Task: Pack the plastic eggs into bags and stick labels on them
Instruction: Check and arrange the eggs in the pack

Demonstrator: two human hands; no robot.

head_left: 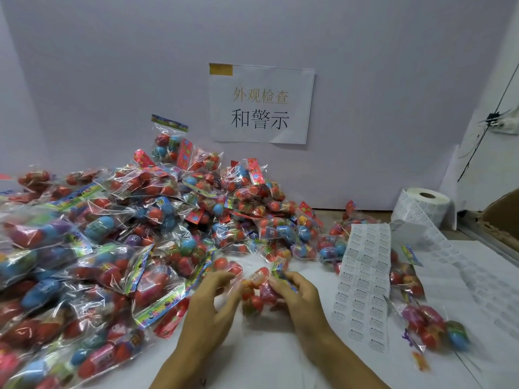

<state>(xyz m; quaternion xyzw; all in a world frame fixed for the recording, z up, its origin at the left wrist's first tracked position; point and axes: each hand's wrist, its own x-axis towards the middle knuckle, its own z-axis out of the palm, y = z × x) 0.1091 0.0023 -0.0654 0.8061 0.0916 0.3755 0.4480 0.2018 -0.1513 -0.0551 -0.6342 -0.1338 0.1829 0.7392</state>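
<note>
A clear bag of red and orange plastic eggs [257, 290] lies on the white table in front of me, held between both hands. My left hand [213, 301] grips its left side with curled fingers. My right hand [295, 287] pinches the right side near the coloured header card. A strip of white warning labels [362, 284] lies just right of my right hand, running back to a label roll [424, 206].
A big heap of bagged eggs [112, 234] fills the left and centre of the white table [252, 357]. One bag of eggs [429, 324] lies at the right. A cardboard box [502, 209] stands far right. A paper sign [261, 105] hangs on the wall.
</note>
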